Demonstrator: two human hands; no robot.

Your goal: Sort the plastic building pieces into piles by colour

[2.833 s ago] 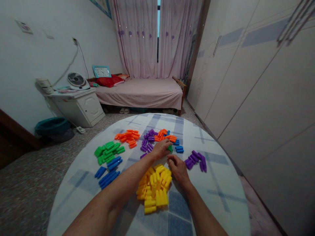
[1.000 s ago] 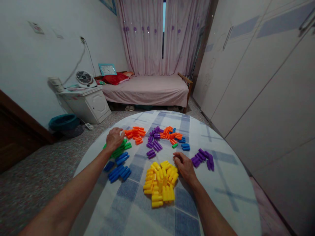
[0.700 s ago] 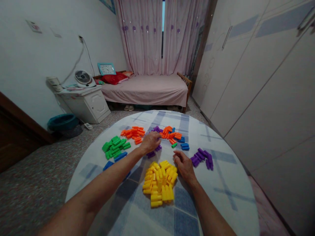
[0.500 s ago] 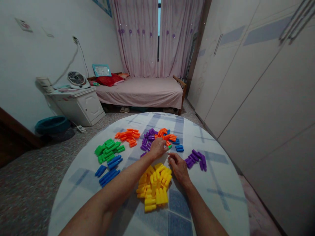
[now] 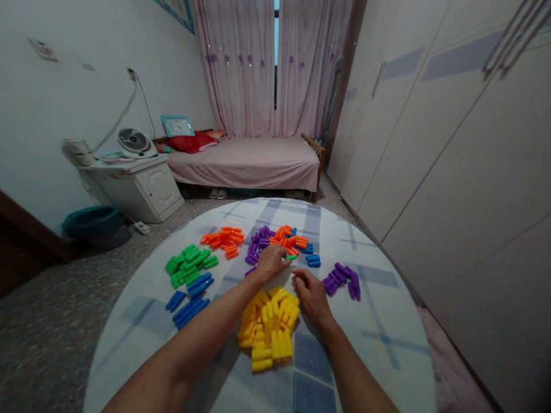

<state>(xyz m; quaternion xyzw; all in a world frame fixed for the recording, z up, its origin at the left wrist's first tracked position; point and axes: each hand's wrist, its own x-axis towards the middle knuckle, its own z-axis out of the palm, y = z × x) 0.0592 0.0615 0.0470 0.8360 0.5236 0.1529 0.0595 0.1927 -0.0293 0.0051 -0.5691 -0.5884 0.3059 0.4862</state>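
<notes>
My left hand (image 5: 272, 263) reaches over the middle of the table, its fingers closed on one end of a small green plastic block (image 5: 291, 257). Orange blocks (image 5: 287, 236) lie just beyond it, with purple blocks (image 5: 259, 240) to its left, partly hidden by the hand. My right hand (image 5: 310, 291) rests near the table, fingers loosely bent and slightly apart, nothing visible in them. Between my forearms is a heap of yellow blocks (image 5: 271, 327). More purple blocks (image 5: 342, 278) lie right of my right hand, and blue blocks (image 5: 313, 260) sit beyond it.
The round table (image 5: 379, 355) has a checked cloth. On its left lie a green pile (image 5: 189, 264), blue blocks (image 5: 191, 310) and another orange group (image 5: 222, 238). A bed (image 5: 258, 158) stands behind, a cabinet (image 5: 150, 186) with a fan to the left, wardrobes (image 5: 430, 172) to the right.
The green block in my left hand has turned from tilted to nearly level and shifted slightly left. My left hand has moved a little with it. My right hand stays almost in place.
</notes>
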